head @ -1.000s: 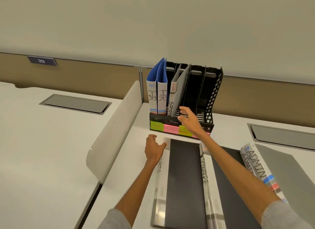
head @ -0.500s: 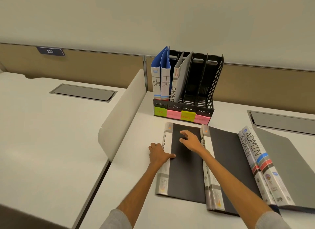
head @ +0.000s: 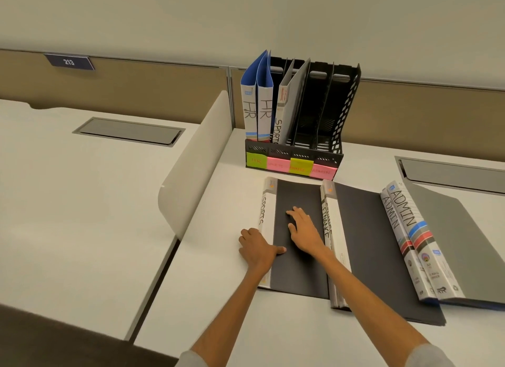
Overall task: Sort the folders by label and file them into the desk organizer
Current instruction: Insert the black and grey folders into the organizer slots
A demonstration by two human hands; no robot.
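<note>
A black desk organizer stands at the back of the desk with coloured sticky labels on its front. It holds two blue HR folders and a grey SPORTS folder. A second SPORTS folder with a black cover lies flat in front of it. My left hand grips its spine edge, thumb on the cover. My right hand rests flat on the cover. To the right lie a FINANCE folder and two ADMIN folders.
A white curved divider separates this desk from the left desk. Grey cable flaps sit in the left desk and at the far right. A beige partition with a "213" sign runs behind.
My right hand drew back from the organizer and came down flat on the lying SPORTS folder. My left hand slid along its spine toward me. The view tilted down.
</note>
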